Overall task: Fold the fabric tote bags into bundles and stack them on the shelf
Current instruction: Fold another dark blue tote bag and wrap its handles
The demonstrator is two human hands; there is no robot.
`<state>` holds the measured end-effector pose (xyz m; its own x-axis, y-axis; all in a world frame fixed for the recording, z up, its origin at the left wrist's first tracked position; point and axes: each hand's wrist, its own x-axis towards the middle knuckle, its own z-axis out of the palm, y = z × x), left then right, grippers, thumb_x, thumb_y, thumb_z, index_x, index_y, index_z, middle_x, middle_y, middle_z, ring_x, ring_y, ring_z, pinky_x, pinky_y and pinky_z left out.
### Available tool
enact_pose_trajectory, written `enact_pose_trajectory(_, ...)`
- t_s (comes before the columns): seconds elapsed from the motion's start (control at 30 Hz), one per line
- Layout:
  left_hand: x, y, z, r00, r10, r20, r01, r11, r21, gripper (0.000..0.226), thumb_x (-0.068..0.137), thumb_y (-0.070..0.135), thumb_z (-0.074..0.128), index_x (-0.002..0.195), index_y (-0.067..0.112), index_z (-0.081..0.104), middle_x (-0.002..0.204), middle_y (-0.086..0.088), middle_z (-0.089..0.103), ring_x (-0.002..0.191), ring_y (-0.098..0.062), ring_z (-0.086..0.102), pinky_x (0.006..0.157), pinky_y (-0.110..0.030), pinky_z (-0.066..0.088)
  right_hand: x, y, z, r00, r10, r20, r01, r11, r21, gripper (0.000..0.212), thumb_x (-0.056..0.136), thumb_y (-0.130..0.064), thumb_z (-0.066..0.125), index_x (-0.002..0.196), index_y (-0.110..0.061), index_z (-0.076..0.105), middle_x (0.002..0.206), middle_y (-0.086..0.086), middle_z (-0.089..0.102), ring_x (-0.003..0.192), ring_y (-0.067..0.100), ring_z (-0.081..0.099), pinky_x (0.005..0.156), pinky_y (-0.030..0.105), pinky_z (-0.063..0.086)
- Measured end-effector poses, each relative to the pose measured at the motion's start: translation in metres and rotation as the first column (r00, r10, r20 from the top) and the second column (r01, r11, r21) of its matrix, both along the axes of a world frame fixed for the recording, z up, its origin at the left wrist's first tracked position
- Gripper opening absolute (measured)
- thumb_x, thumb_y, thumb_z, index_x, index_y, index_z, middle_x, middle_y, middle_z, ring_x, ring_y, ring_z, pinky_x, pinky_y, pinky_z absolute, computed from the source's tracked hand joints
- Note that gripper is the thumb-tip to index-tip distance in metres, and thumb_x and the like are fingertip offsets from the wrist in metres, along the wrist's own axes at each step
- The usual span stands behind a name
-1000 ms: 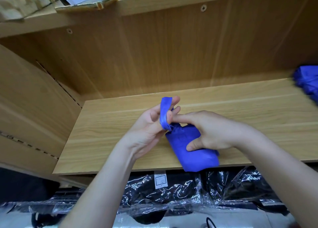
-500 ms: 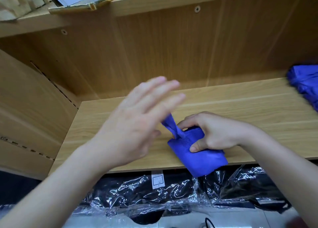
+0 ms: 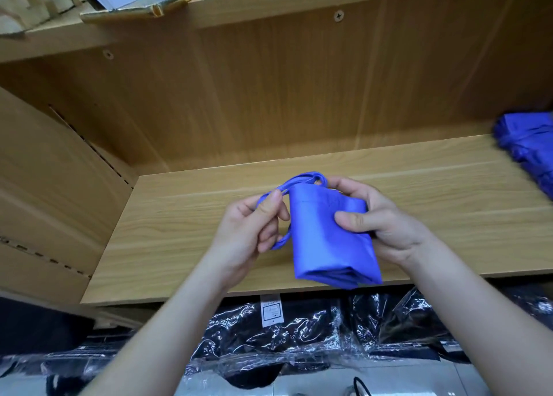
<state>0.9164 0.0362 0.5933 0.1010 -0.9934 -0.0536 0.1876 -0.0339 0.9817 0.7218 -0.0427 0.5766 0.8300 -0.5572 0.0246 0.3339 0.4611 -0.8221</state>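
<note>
A blue fabric tote bag [image 3: 323, 240], folded into a thick bundle, is held just above the front of the wooden shelf [image 3: 185, 231]. My right hand [image 3: 386, 225] grips the bundle's upper right side, thumb across its front. My left hand [image 3: 251, 231] pinches the bag's thin blue handle strap [image 3: 302, 179] to the bundle's left; the strap loops over the bundle's top corner and down its left side. More blue bags [image 3: 529, 147] lie at the shelf's far right edge, partly cut off by the frame.
The shelf has a wooden back wall [image 3: 269, 96] and a left side panel [image 3: 45, 171]. An upper shelf board [image 3: 269, 4] carries a gold-edged frame [image 3: 134, 4]. Below the shelf lie dark items in clear plastic wrap [image 3: 299, 342].
My left hand, which had swung open above the shelf, has come back and pinched the strap. The bundle has been lifted and turned more upright, and the strap now loops around its top.
</note>
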Motion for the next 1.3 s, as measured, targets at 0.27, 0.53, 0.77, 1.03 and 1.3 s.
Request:
enact_pose_trajectory(0.27, -0.007, 0.028, -0.021, 0.983, -0.162, 0.088, 0.171, 0.980, -0.101, 0.061, 0.046, 0.020, 0.092, 0.084, 0.012, 0.045, 0.083, 0.010, 0.055, 0.082, -0.007, 0.053, 0.076, -0.018, 0.046, 0.008, -0.001, -0.004, 0.923, -0.330, -0.197, 0.357, 0.927, 0.117, 0.049, 0.049, -0.001, 0.085, 0.095, -0.008, 0.067, 0.083, 0.012, 0.072, 0.071, 0.021, 0.069, 0.066, 0.029, 0.059)
enact_pose_trajectory(0.53, -0.011, 0.019, -0.025, 0.966, 0.123, 0.227, -0.097, 0.988, -0.123, 0.029, 0.065, 0.011, 0.077, 0.077, 0.000, 0.053, 0.071, 0.010, 0.063, 0.073, -0.005, 0.059, 0.068, -0.016, 0.048, 0.031, 0.019, 0.001, 0.801, -0.554, -0.226, 0.593, 0.786, 0.177, 0.043, 0.062, -0.007, 0.073, 0.102, -0.013, 0.060, 0.088, 0.008, 0.071, 0.074, 0.020, 0.068, 0.064, 0.032, 0.058)
enact_pose_trajectory(0.77, -0.021, 0.008, -0.029, 0.953, 0.237, 0.187, -0.218, 0.969, -0.118, 0.029, 0.066, 0.004, 0.081, 0.075, 0.001, 0.054, 0.069, 0.009, 0.062, 0.068, -0.007, 0.057, 0.066, -0.019, 0.048, 0.037, 0.025, -0.003, 0.792, -0.569, -0.221, 0.607, 0.775, 0.177, 0.042, 0.070, -0.002, 0.073, 0.099, -0.019, 0.048, 0.093, 0.006, 0.063, 0.077, 0.026, 0.064, 0.060, 0.041, 0.057)
enact_pose_trajectory(1.03, -0.062, 0.010, -0.045, 0.877, 0.362, -0.316, -0.329, 0.932, 0.153, 0.018, 0.068, 0.032, 0.080, 0.074, 0.015, 0.076, 0.086, -0.003, 0.074, 0.082, -0.008, 0.067, 0.080, -0.021, 0.050, 0.054, 0.017, -0.010, 0.398, -0.883, -0.249, 0.893, 0.435, -0.115, 0.042, 0.079, 0.011, 0.064, 0.093, -0.026, 0.048, 0.087, -0.002, 0.054, 0.074, 0.017, 0.053, 0.068, 0.038, 0.049)
enact_pose_trajectory(1.3, -0.055, 0.016, -0.037, 0.908, 0.304, 0.287, -0.289, 0.953, -0.097, 0.022, 0.070, 0.046, 0.067, 0.078, 0.028, 0.076, 0.084, 0.012, 0.068, 0.095, -0.020, 0.057, 0.087, -0.031, 0.043, 0.052, 0.019, -0.005, 0.261, -0.964, -0.052, 0.478, 0.176, -0.861, 0.039, 0.080, -0.004, 0.060, 0.109, -0.027, 0.047, 0.104, -0.004, 0.054, 0.084, 0.009, 0.048, 0.073, 0.027, 0.039)
